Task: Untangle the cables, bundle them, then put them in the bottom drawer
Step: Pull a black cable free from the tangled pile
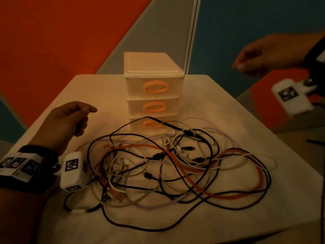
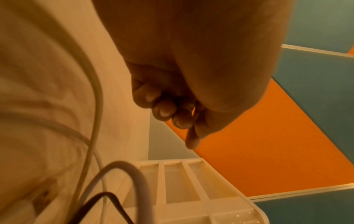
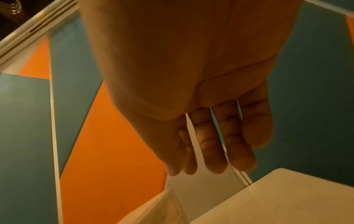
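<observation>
A tangle of black, white, lilac and orange cables [image 1: 175,164] lies spread on the white-covered table [image 1: 228,106]. Behind it stands a small white three-drawer unit [image 1: 153,81] with orange oval handles. All its drawers are closed, and cable loops cross the front of the bottom drawer [image 1: 151,123]. My left hand [image 1: 82,118] hovers left of the unit, fingers loosely curled and holding nothing. The left wrist view shows the same curled fingers [image 2: 164,112] above the drawer unit [image 2: 191,189], with cables [image 2: 95,106] alongside. My right hand [image 1: 246,62] is raised beyond the table's right side, fingers [image 3: 212,151] straight and empty.
Orange, teal and grey wall panels stand behind the table. The table's right edge drops off near the cable pile. A thin dark object [image 1: 314,141] lies on a surface to the right. A white plug [image 1: 78,211] sits at the pile's near left.
</observation>
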A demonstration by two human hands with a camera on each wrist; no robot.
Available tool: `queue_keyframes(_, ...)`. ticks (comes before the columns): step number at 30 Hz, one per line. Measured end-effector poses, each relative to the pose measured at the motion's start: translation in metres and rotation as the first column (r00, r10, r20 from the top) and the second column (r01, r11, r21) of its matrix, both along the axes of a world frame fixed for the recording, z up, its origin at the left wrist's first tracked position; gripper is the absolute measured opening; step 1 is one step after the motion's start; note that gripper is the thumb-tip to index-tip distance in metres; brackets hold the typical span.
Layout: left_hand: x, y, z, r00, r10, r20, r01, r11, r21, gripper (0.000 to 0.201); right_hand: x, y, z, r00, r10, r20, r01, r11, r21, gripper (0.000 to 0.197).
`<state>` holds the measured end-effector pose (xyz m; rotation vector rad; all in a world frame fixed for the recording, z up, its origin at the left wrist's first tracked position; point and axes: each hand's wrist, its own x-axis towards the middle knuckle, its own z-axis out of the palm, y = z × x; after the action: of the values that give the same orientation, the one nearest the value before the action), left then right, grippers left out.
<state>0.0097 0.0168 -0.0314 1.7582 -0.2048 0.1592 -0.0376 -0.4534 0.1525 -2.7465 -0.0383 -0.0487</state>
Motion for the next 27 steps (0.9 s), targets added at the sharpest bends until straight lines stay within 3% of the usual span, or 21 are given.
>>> queue_keyframes(4, -0.001, 0.003, 0.002, 1.0, 0.009, 0.0, -0.009, 0.999, 0.044, 0.024, 0.004, 0.036, -0.013, 0.981, 0.134, -0.14, -0.14, 0.99, -0.032, 0.009)
queue_keyframes(8, -0.007, -0.001, 0.003, 1.0, 0.022, 0.005, -0.023, 0.992, 0.126, 0.024, -0.009, 0.068, -0.094, 0.876, 0.303, -0.376, -0.333, 0.943, -0.015, 0.006)
queue_keyframes(11, -0.009, -0.005, 0.005, 1.0, 0.014, 0.004, -0.015, 0.988, 0.157, 0.025, -0.02, 0.074, -0.138, 0.808, 0.355, -0.471, -0.434, 0.899, -0.067, 0.008)
queue_keyframes(15, -0.009, -0.003, 0.003, 1.0, 0.017, 0.001, -0.017, 0.978, 0.208, 0.026, -0.027, 0.079, -0.141, 0.798, 0.328, -0.506, -0.472, 0.861, -0.188, 0.013)
queue_keyframes(19, -0.012, -0.003, 0.005, 0.999, 0.029, 0.024, -0.033, 0.972, 0.234, 0.026, -0.033, 0.084, -0.14, 0.765, 0.338, -0.548, -0.519, 0.828, -0.213, 0.023)
queue_keyframes(21, -0.013, -0.004, 0.005, 0.999, 0.033, 0.028, -0.038, 0.97, 0.241, 0.026, -0.034, 0.083, -0.14, 0.781, 0.341, -0.524, -0.525, 0.813, -0.254, 0.023)
queue_keyframes(23, -0.014, -0.005, 0.005, 0.999, 0.04, 0.029, -0.046, 0.968, 0.245, 0.026, -0.033, 0.077, -0.136, 0.831, 0.379, -0.407, -0.502, 0.826, -0.256, 0.02)
queue_keyframes(25, -0.015, -0.005, 0.006, 0.998, 0.052, 0.036, -0.059, 0.971, 0.232, 0.027, -0.031, 0.065, -0.129, 0.888, 0.414, -0.202, -0.442, 0.889, -0.122, 0.015)
queue_keyframes(27, -0.015, -0.006, 0.006, 0.998, 0.055, 0.03, -0.06, 0.975, 0.215, 0.027, -0.03, 0.051, -0.121, 0.941, 0.338, -0.006, -0.336, 0.936, 0.105, 0.009)
